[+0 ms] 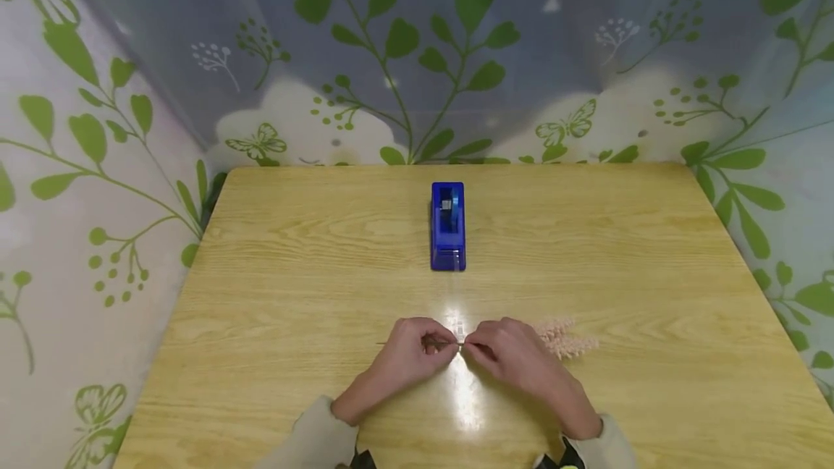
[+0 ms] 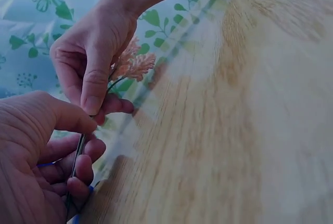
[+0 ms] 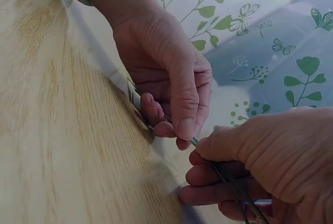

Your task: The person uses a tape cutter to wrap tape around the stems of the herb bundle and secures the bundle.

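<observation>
My left hand (image 1: 413,353) and right hand (image 1: 517,357) meet over the table, both pinching a thin bundle of dark stems (image 2: 78,154) between thumb and fingers. Pink flower heads (image 1: 570,339) stick out beyond the right hand, apparently on these same stems. In the right wrist view, a small shiny pale spot (image 3: 195,141) shows on the stems between the fingertips of the two hands. A blue tape dispenser (image 1: 448,255) stands farther back on the table. From its front a faint clear strip seems to run toward the hands; glare makes it hard to follow.
The wood-grain table (image 1: 293,252) spreads out around the hands. Hanging cloth with green leaves and butterflies (image 1: 404,121) closes off the back and both sides. A bright reflection lies on the tabletop under the hands.
</observation>
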Demonstrator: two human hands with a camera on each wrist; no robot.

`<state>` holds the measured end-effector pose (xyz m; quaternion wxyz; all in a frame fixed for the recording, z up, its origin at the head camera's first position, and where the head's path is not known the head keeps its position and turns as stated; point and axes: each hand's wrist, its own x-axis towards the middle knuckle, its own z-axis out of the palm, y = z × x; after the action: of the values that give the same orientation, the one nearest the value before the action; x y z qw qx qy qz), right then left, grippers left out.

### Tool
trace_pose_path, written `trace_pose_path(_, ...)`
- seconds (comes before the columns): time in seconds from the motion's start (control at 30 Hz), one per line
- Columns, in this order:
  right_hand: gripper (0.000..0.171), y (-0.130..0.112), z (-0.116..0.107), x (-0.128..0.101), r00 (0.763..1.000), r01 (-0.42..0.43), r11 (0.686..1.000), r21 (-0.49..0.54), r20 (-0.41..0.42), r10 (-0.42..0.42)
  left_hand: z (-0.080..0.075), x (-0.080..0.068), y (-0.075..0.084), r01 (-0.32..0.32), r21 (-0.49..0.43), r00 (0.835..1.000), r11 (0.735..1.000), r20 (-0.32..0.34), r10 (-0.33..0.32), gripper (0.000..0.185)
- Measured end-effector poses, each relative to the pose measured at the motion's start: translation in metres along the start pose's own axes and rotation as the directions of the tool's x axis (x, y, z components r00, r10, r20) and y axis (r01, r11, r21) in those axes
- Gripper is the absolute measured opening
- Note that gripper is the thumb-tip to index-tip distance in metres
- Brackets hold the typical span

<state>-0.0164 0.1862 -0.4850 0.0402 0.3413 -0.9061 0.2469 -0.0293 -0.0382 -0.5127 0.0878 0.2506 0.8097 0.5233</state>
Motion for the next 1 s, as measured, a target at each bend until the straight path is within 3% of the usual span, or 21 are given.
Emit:
trace_pose_path(0.17, 0.004, -0.0001, 0.0018, -0.0015, 1.000, -0.022, 1.000, 0.008, 0.000, 0.022, 0.0015, -0.0020, -0.0022, -0.073, 0.066, 0.997, 0.995, -0.005, 0.073, 0.007)
trace_pose_path(0.33, 0.011, -0.0017, 0.0019, -0.0016, 0.990, -0.113, 0.991, 0.076, 0.087, 0.107, 0.0021, -0.0020, -0.0014, -0.152, 0.107, 0.986, 0.983, -0.049, 0.157, 0.008)
trace_pose_path(0.43, 0.015, -0.0018, 0.0030, -0.0028, 0.986, -0.132, 0.989, 0.066, 0.113, 0.124, 0.0025, -0.0019, -0.0017, -0.176, 0.115, 0.982, 0.978, -0.046, 0.182, 0.009)
trace_pose_path(0.77, 0.011, 0.0007, 0.0055, -0.0023, 0.994, -0.099, 0.994, 0.049, 0.052, 0.096, 0.0039, -0.0033, -0.0032, -0.217, 0.187, 0.972, 0.958, -0.048, 0.229, 0.011)
trace_pose_path(1.0, 0.006, 0.0032, 0.0104, -0.0015, 0.998, 0.012, 1.000, 0.017, -0.062, -0.011, 0.0035, -0.0040, -0.0007, -0.212, 0.218, 0.972, 0.953, -0.051, 0.228, 0.013)
